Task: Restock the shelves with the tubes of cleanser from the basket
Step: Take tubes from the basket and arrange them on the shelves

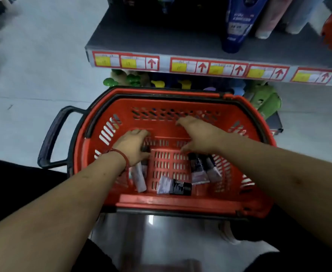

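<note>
Inside the red slotted plastic basket [173, 201], the left hand [132, 147] closes on a pale black-capped cleanser tube [139, 178]; the right hand [198, 137] hovers spread and empty above others. Tubes look light, soft and squeezable: grip mid-body.

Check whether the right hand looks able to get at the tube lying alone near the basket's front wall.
Probably yes. The tube lies uncovered on the basket floor, the right hand is already inside the basket above the other tubes, and nothing lies between them.
</note>
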The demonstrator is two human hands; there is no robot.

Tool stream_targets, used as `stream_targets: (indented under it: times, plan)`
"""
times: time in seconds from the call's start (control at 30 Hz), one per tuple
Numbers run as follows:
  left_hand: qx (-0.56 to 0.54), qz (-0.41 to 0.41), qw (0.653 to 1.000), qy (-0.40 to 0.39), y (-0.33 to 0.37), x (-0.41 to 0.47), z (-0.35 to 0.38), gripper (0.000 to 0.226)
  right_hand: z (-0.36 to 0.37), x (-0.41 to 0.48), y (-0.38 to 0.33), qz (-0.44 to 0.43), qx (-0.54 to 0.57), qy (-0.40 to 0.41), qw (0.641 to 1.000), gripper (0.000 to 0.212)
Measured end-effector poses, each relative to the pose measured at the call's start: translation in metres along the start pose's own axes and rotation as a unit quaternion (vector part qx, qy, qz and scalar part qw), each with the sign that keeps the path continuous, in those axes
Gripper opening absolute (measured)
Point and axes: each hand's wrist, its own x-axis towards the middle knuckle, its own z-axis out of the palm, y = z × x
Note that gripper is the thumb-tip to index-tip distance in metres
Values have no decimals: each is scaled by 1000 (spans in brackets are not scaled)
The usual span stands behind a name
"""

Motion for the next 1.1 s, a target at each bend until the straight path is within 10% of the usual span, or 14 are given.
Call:
stream_targets:
  times: [0.27, 0.5, 0.6, 0.73, 1.1]
  plan:
    - [-35, -111, 972, -203, -44, 15, 45, 70, 89, 16, 9, 2, -58, -183, 981, 76]
    - [-84, -209, 962, -157, -53, 52, 66, 93, 161, 39, 20, 31, -53, -282, 957, 78]
    - [-76, -245, 957, -134, -55, 60, 82, 95, 194, 56, 34, 93, 52, -315, 943, 48]
    - [-73, -264, 956, -107, -53, 63, 99, 92, 289, 72, 96, 71, 151, -244, 955, 53]
    - [-116, -334, 928, -116, -56, 72, 110, 76, 216, 67, 53, 74, 134, -306, 940, 46]
